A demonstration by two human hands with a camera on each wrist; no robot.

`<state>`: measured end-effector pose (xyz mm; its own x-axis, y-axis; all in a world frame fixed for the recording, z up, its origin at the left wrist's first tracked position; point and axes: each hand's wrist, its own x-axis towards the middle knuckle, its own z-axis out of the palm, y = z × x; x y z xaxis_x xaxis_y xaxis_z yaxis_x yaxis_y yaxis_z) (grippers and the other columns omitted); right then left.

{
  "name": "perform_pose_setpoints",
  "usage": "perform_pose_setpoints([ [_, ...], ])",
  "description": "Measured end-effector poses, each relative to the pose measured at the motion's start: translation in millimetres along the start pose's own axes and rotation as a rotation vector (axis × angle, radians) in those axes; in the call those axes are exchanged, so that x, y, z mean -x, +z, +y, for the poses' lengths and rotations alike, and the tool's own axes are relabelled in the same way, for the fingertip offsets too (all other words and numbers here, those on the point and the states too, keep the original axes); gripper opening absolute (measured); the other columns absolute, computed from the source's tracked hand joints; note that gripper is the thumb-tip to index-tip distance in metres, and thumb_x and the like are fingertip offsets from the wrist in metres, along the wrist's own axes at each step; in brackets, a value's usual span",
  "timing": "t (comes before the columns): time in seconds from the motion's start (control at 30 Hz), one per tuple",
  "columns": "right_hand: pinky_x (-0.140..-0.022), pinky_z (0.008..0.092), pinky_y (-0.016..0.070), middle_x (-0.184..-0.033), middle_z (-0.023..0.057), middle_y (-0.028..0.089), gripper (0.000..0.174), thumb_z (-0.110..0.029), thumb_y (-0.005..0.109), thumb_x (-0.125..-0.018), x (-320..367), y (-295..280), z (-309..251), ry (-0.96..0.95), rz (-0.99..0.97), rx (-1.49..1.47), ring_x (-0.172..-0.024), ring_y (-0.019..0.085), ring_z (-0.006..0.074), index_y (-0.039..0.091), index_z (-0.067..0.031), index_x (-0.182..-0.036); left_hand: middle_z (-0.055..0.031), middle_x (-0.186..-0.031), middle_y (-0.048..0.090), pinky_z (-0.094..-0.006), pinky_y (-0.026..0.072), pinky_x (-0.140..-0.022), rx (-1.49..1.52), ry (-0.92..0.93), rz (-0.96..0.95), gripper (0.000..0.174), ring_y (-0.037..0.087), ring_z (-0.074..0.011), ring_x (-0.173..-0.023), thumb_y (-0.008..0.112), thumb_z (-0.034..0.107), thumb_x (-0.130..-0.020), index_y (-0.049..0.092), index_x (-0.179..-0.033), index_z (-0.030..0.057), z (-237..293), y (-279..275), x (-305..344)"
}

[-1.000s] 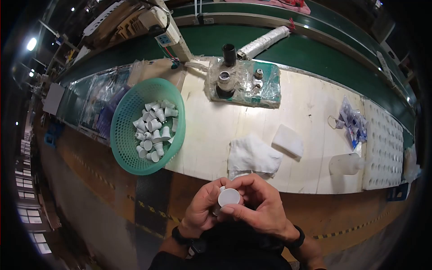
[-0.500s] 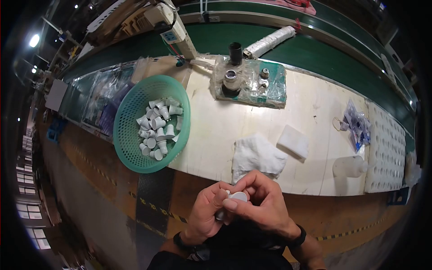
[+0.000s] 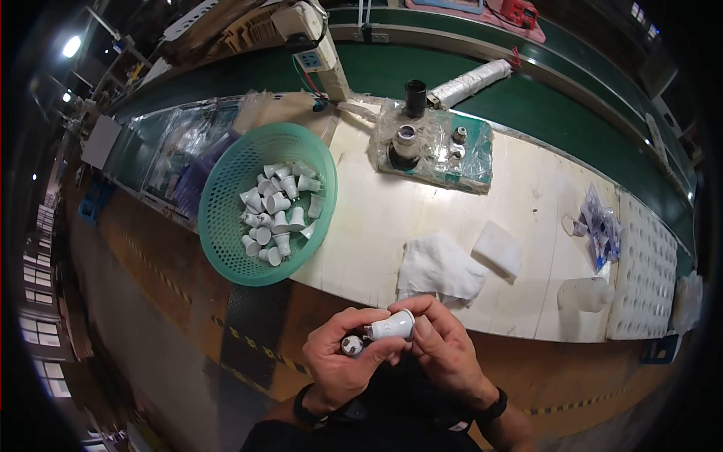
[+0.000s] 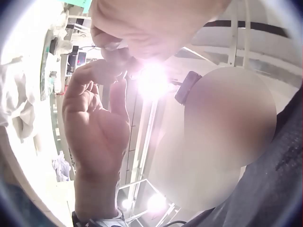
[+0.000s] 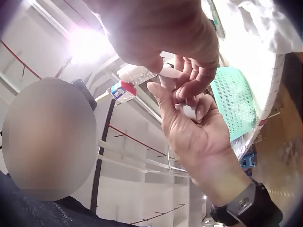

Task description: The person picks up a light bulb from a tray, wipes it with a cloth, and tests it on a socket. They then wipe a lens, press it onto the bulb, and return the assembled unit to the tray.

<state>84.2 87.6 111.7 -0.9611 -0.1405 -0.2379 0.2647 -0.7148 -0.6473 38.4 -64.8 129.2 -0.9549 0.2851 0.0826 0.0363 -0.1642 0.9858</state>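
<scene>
Two hands hold one small white cone-shaped plastic bulb housing (image 3: 390, 326) before the body, just below the near edge of the pale worktable (image 3: 361, 248). A second ago its wide round mouth was turned up toward the head camera. Now it has been laid on its side, so attention seems to have passed to the narrow end. Its long axis is nearly level, with the wide end pinched by the right hand (image 3: 444, 346) and the narrow end gripped by the left hand (image 3: 343, 361).

Basket (image 3: 226, 188) left of cloth (image 3: 440, 267); bottle (image 3: 584, 294), seemingly, right.
</scene>
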Motion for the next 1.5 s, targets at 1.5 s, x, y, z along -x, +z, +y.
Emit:
perform_pose_setpoints([
  [1.5,-0.095,0.0419,0.0480,-0.128,0.0244,0.053,0.046,-0.005,0.074,-0.078,28.7,-48.4,-69.4,-0.593,0.365,1.331,-0.114,0.056,0.0381,0.070,-0.0095,-0.123,-0.0225,-0.122,0.064,-0.0320,0.0615,-0.080,0.572,-0.591,-0.248,0.034,0.069,-0.0248,-0.103,0.065,0.000,-0.095,0.052,-0.126,-0.0042,-22.3,3.1,-12.8],
])
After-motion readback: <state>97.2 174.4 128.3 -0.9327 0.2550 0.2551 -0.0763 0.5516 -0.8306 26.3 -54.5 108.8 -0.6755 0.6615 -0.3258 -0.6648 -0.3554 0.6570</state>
